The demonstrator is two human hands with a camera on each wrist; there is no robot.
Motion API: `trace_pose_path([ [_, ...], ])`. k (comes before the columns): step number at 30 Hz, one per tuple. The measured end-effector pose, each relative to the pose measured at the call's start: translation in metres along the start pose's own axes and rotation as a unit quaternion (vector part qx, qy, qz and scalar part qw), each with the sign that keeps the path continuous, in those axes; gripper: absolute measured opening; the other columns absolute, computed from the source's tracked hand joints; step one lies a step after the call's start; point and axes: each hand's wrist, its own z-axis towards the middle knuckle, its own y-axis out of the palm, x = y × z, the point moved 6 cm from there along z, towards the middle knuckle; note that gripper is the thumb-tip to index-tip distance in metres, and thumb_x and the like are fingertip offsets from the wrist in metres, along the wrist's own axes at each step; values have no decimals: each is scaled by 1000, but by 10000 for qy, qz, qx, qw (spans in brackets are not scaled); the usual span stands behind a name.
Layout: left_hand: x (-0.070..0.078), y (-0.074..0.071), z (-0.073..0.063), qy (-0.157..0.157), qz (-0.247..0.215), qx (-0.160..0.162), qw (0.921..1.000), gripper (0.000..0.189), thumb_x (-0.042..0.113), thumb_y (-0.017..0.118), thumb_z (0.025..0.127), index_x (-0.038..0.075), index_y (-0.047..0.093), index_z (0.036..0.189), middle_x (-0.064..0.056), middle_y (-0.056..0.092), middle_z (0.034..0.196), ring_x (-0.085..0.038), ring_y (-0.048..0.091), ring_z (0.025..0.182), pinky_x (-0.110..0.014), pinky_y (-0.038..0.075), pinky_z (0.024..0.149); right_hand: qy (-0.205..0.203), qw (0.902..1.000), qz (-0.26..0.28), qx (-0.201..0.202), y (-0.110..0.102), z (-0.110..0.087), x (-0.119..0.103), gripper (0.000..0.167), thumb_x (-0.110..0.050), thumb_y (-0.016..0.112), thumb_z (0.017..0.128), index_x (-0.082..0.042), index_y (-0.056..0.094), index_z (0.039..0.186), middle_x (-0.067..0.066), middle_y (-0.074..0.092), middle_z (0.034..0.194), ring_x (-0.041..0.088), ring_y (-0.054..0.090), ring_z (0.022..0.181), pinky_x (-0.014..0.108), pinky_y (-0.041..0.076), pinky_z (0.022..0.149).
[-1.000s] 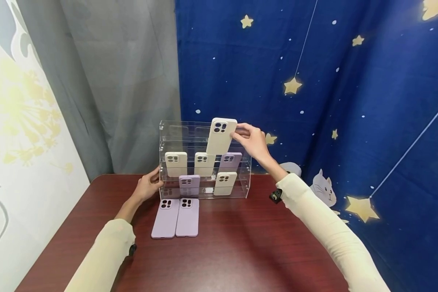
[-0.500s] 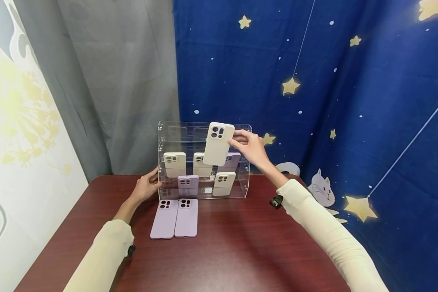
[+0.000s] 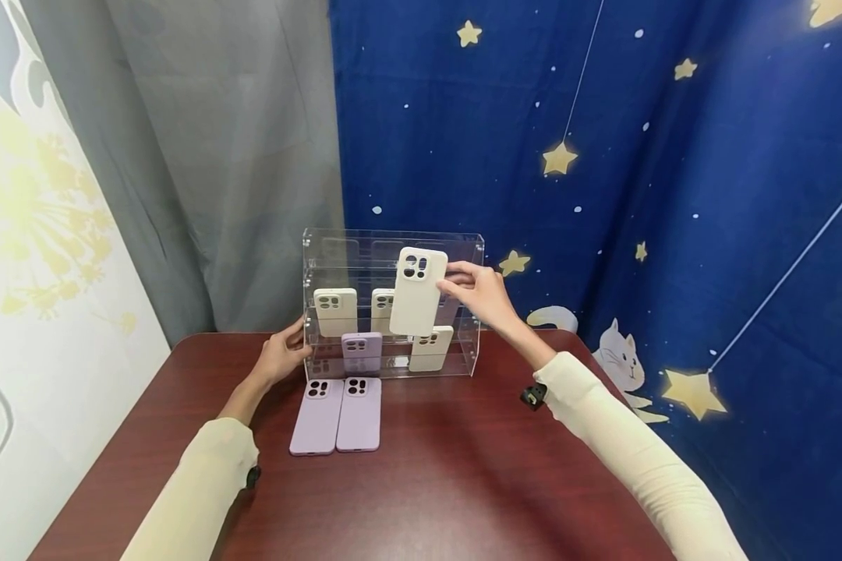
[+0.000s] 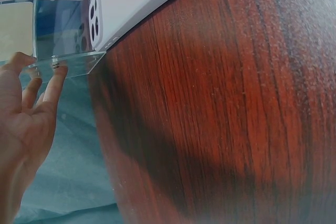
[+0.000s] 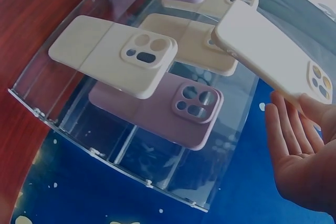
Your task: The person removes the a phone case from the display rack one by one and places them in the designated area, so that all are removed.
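My right hand [image 3: 487,296] pinches a cream phone case [image 3: 415,300] by its right edge, thumb on the near face. The case hangs upright in front of the clear acrylic stand [image 3: 354,248], slightly tilted, camera cutouts at the top. In the right wrist view this case [image 5: 268,51] is apart from the cases on the shelves. My left hand [image 3: 277,358] touches the left side panel of the stand; in the left wrist view its fingers [image 4: 54,85] lie against the outside of the panel. Behind the held case, a cream case and a purple case are partly hidden.
One shelf holds a cream case [image 3: 337,312] at its left. Lower down stand a purple case [image 3: 362,351] and a cream case [image 3: 431,354]. Two purple cases [image 3: 316,421] lie side by side on the brown table [image 3: 463,483]. Curtains hang behind.
My right hand has lowered the cream phone case from near the stand's top, covering more of the middle cream case and the purple one. My left hand stays at the side panel.
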Motion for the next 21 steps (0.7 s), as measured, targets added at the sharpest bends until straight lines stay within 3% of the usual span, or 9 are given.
trace_pose_path([
  [9, 2, 1, 0, -66, 9, 6, 10000, 77, -2, 65, 97, 11, 30, 164, -28, 51, 148, -43, 59, 128, -45, 54, 101, 78, 9990, -389, -225, 8, -11, 12, 39, -24, 79, 94, -3, 72, 127, 10, 80, 102, 25, 79, 84, 36, 65, 77],
  [16, 2, 0, 0, -54, 59, 25, 10000, 76, -2, 65, 96, 11, 32, 163, -28, 52, 146, -43, 59, 128, -46, 54, 101, 313, 9980, -358, -427, 16, -23, 22, 38, -23, 79, 94, -4, 72, 126, 9, 80, 101, 27, 79, 84, 31, 64, 73],
  [21, 3, 0, -1, -101, 63, 33, 9999, 76, -2, 66, 96, 12, 32, 163, -27, 52, 147, -42, 59, 128, -46, 55, 101, 363, 9973, -424, -478, 22, -30, 28, 38, -24, 81, 93, -6, 74, 125, 6, 81, 98, 17, 78, 82, 24, 61, 70],
])
